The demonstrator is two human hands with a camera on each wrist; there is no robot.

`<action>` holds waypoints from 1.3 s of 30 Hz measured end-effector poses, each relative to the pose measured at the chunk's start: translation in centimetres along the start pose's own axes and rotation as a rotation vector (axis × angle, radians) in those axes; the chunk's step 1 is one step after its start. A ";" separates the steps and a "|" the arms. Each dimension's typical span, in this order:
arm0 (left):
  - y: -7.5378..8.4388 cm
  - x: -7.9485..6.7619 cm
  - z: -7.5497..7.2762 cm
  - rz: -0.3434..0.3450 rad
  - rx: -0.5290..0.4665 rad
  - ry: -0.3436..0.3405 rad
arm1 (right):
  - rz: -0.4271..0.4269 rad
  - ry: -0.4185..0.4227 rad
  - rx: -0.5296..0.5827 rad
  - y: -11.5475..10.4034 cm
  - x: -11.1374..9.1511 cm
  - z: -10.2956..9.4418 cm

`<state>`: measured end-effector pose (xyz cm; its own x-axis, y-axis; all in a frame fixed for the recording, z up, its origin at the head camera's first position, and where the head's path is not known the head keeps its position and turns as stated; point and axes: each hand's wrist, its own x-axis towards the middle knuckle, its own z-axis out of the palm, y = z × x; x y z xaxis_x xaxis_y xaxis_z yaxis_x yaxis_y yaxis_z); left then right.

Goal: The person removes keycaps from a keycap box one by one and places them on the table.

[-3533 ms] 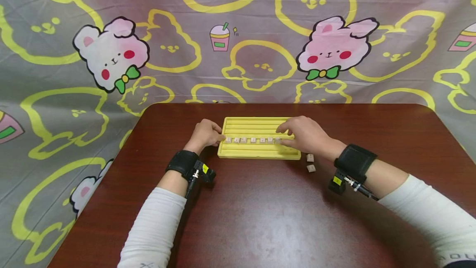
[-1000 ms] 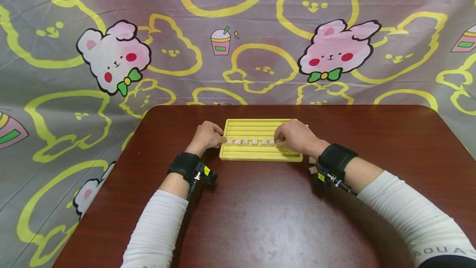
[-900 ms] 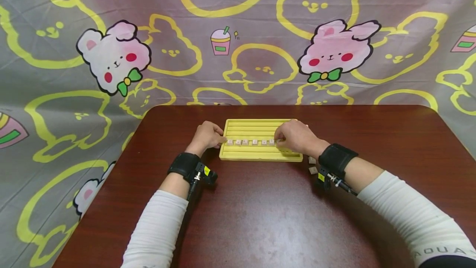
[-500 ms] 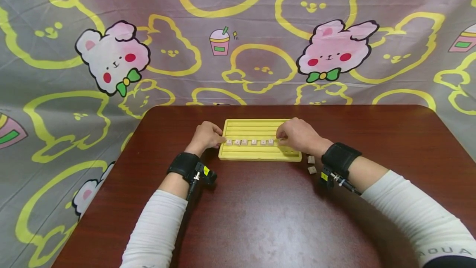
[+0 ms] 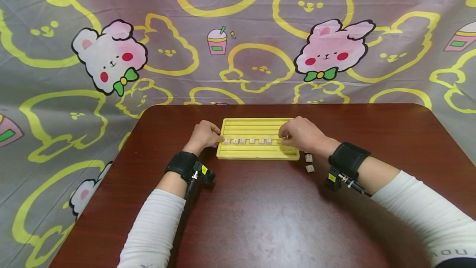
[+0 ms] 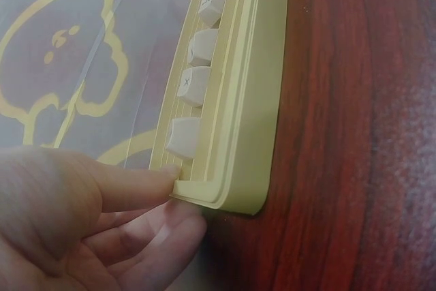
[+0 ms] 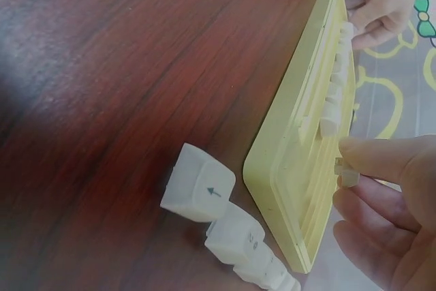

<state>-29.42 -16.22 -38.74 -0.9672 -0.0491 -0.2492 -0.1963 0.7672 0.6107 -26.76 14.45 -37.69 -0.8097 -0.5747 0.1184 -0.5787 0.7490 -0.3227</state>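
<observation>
A yellow ridged tray [image 5: 253, 152] lies on the table, with several white keycaps [image 5: 252, 141] standing in a row along one of its grooves. At the tray's left end, my left hand [image 5: 204, 134] pinches the rim between thumb and fingers; the left wrist view shows the thumb [image 6: 139, 185] on top and fingers beneath. Over the tray's right part, my right hand [image 5: 305, 135] pinches a small keycap [image 7: 348, 174] between thumb and index finger. That keycap is apart from the row, turned so its underside partly shows in the right wrist view.
Loose keycaps [image 5: 309, 158] lie on the dark wooden table [image 5: 260, 206] just right of the tray; the nearest [image 7: 199, 185] bears an arrow. More of them trail behind it in the right wrist view. A patterned cloth [image 5: 253, 24] hangs behind the table.
The right hand, earlier spread over the row's right end, has closed on the last keycap there and drawn it away rightward. The left hand has stayed at the tray's rim.
</observation>
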 end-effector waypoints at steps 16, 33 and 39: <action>0.0 0.1 0.0 -0.013 0.007 -0.008 | -0.018 0.012 0.039 -0.3 -2.4 -1.9; 0.0 0.0 0.0 -0.007 0.004 -0.013 | -0.031 0.076 0.003 -0.1 -5.3 -2.7; -0.1 0.0 -0.1 -0.001 0.003 -0.013 | -0.042 0.082 0.008 0.1 -6.1 -2.6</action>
<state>-29.45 -16.33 -38.73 -0.9648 -0.0414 -0.2597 -0.1966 0.7693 0.6078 -22.10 18.91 -36.01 -0.7900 -0.5765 0.2087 -0.6121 0.7218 -0.3229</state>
